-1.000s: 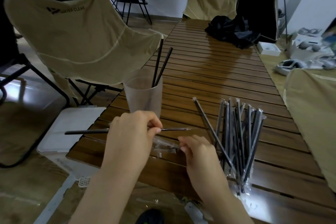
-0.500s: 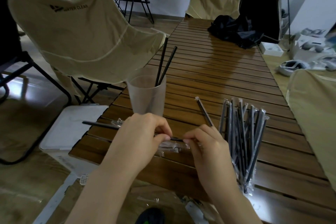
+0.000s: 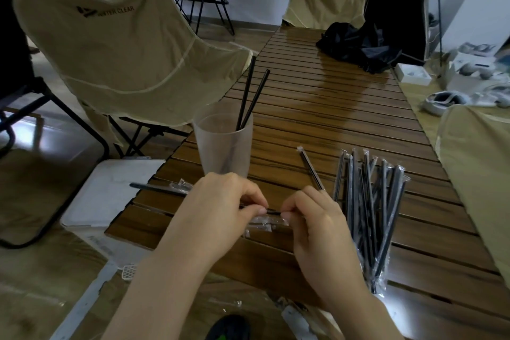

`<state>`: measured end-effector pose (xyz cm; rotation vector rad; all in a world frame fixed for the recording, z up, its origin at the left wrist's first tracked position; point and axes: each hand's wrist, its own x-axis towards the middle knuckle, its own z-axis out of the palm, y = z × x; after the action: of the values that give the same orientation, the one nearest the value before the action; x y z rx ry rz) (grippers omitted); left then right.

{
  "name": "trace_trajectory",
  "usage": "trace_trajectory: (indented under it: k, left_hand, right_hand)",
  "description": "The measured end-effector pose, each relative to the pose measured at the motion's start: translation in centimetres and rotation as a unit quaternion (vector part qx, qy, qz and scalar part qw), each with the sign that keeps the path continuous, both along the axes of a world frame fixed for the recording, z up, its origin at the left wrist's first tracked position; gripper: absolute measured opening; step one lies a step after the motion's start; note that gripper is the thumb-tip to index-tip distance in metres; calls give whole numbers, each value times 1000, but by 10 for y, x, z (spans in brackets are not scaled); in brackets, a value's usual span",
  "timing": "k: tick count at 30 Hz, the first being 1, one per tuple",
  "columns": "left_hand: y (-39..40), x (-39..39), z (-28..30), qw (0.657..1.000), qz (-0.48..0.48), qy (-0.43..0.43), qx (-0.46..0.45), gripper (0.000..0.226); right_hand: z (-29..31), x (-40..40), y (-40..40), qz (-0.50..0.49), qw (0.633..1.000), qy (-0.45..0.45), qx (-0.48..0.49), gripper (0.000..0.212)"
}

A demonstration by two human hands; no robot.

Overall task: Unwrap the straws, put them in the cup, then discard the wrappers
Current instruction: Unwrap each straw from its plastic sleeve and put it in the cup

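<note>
My left hand [image 3: 220,210] pinches a black straw [image 3: 157,188] that sticks out to the left over the table edge. A bit of crinkled clear wrapper [image 3: 181,183] clings to it. My right hand [image 3: 317,223] pinches the straw's right tip, fingertips almost meeting my left. A loose clear wrapper [image 3: 265,225] lies on the table under both hands. The frosted cup [image 3: 223,146] stands just beyond, holding two black straws [image 3: 247,94]. A pile of wrapped straws [image 3: 369,201] lies to the right. One wrapped straw [image 3: 310,168] lies apart, its near end hidden behind my right hand.
The slatted wooden table [image 3: 317,107] runs away from me, with a black cloth [image 3: 356,47] at its far end. A white box [image 3: 110,190] sits on the floor by the left edge. Beige folding chairs stand left [image 3: 116,52] and right [image 3: 477,174].
My right hand has risen from the table to the straw's right tip and now pinches it. The two hands have come close together.
</note>
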<state>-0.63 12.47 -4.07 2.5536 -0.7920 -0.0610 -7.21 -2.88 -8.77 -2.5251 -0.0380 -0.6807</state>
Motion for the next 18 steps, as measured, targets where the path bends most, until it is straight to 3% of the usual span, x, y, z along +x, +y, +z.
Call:
trace_trajectory:
  k: [5,12,18]
  left_hand:
    - [1,2,3,1000,-5,-16,8,17]
    - [-2,1,4,1000,-29,-2,1,18]
    - [-4,-1,2,999,-27,39,-15,21]
  right_hand:
    - [0,1,0,7,1000,-3,-6,18]
    - [2,1,1,-6,999,-24,21,35]
    - [5,-2,2,-9,998,-58,-14,30]
